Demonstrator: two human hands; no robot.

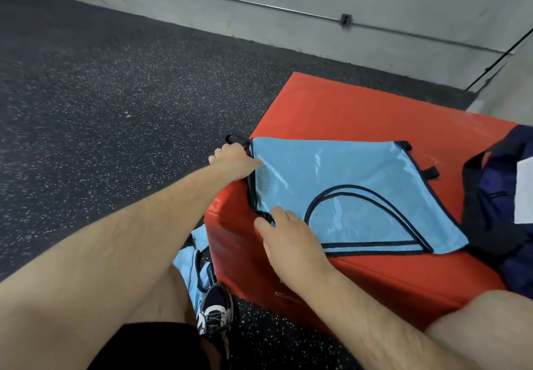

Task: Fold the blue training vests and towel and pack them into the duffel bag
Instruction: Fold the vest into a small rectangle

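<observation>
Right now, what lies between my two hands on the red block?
The head view shows the dark-trimmed side edge of the light blue mesh vest running between your left hand and right hand, on the red padded block.

the person wears black shorts [150,346] and a dark navy sneaker [215,309] with white side panels, a white toe and pale laces. both forearms are bare down to the left grip [230,162] and right grip [288,242], with fine hair; the knees are bare too.
</observation>
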